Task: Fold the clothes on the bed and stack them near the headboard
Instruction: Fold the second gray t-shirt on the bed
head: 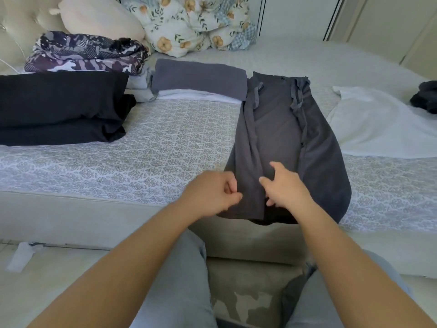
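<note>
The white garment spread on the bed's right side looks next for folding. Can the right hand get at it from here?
Probably yes. The white garment lies flat and uncovered just right of the dark grey garment, where the right hand rests with fingers spread, gripping nothing. Nothing stands between them.

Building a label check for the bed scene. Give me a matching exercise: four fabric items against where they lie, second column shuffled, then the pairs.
Column 1
1. dark grey garment
2. black folded clothes
3. white cloth
4. patterned purple stack

Column 2
A. far left, by the cream pillow
B. under both hands, centre
C. left, in front of the patterned stack
D. right side of the bed

Pairs: 1-B, 2-C, 3-D, 4-A
</note>
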